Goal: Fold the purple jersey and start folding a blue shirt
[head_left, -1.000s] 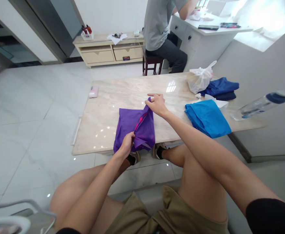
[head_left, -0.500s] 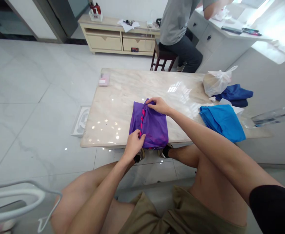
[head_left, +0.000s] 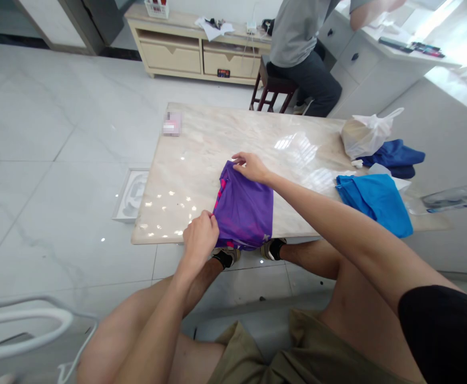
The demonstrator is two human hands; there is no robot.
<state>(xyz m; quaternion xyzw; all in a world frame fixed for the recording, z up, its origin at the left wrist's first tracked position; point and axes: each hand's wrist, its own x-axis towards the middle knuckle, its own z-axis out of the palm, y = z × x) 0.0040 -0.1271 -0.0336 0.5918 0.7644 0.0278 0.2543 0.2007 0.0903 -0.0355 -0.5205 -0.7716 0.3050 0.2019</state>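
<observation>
A folded purple cloth with pink and dark trim along its left side lies at the table's near edge, its lower edge hanging slightly over. My left hand is closed on the cloth's near left edge, its fingertips pinching the trim. At the far left corner of the cloth, my right hand rests with fingers slightly apart and the fingertips on or just above the fabric. A folded bright blue cloth lies to the right on the same table, apart from both hands.
The marble-topped table also bears a white plastic bag, a dark blue cloth, a clear bottle and a small pink packet. A person sits on a stool beyond. A white box lies on the floor at left.
My left hand has moved left with the trimmed edge, laying the purple fabric out to that side. My right hand has shifted slightly left and its fingers have loosened.
</observation>
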